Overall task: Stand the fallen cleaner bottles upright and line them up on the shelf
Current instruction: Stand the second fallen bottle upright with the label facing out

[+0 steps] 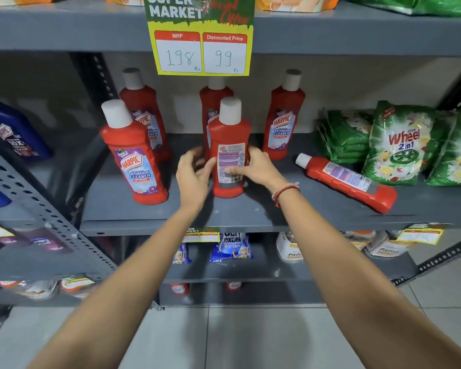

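Several red cleaner bottles with white caps stand on the grey shelf (250, 214). The middle front bottle (228, 134) is upright with its back label facing me. My right hand (258, 169) grips its right side. My left hand (194, 171) is at its left side, blurred, fingers curled against it. Another bottle (133, 153) stands at the front left. Behind are three upright bottles: back left (144, 107), back middle (213, 102), back right (285, 121). One bottle (349, 182) lies on its side at the right, cap pointing left.
Green detergent bags (399, 145) are stacked at the shelf's right end, just behind the fallen bottle. A price sign (201, 51) hangs from the shelf above. Blue bottles (14, 134) sit on the neighbouring rack to the left. Lower shelves hold packets.
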A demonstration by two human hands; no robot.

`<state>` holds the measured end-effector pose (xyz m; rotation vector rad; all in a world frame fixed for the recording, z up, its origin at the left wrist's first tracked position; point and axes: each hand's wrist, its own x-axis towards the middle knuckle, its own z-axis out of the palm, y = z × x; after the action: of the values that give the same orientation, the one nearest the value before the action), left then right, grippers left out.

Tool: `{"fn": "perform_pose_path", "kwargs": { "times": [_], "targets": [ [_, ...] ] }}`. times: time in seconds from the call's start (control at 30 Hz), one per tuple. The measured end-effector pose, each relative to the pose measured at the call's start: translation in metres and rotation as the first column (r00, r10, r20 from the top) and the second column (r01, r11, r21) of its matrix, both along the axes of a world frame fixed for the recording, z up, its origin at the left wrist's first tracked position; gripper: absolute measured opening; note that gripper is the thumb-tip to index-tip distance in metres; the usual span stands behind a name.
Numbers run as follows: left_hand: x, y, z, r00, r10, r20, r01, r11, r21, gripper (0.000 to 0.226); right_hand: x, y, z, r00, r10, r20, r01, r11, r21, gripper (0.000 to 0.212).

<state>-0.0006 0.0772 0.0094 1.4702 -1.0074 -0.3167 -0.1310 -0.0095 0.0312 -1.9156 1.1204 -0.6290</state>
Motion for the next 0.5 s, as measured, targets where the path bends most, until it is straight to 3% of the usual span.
{"fn": "perform_pose_path", "kwargs": {
  "times": [0.1,0.17,0.27,0.43,0.5],
  "targets": [
    [-0.021,0.015,-0.041,0.999,0.037,0.021,-0.038,0.999,0.037,0.033,0.006,0.008,-0.006,0.994,-0.111,0.017,0.111,0.991,-0.07,0.056],
    [-0.034,0.016,-0.057,1.0,-0.013,-0.018,0.016,0.987,0.161,0.048,0.013,0.017,-0.013,0.977,-0.213,0.014,0.212,0.966,-0.149,0.056],
    [-0.047,0.012,-0.06,0.997,-0.006,-0.075,0.021,0.979,0.205,0.072,0.02,0.038,-0.013,0.953,-0.302,0.002,0.295,0.929,-0.222,0.054],
    [-0.043,0.002,-0.053,0.998,0.046,-0.048,-0.032,0.964,0.263,0.059,0.014,0.054,-0.004,0.962,-0.259,0.083,0.268,0.957,-0.114,0.054],
    [-0.029,-0.001,-0.057,0.999,0.019,0.034,-0.027,0.969,0.246,0.049,0.005,0.052,-0.007,0.942,-0.249,0.223,0.263,0.964,-0.036,0.047]
  ]
}}
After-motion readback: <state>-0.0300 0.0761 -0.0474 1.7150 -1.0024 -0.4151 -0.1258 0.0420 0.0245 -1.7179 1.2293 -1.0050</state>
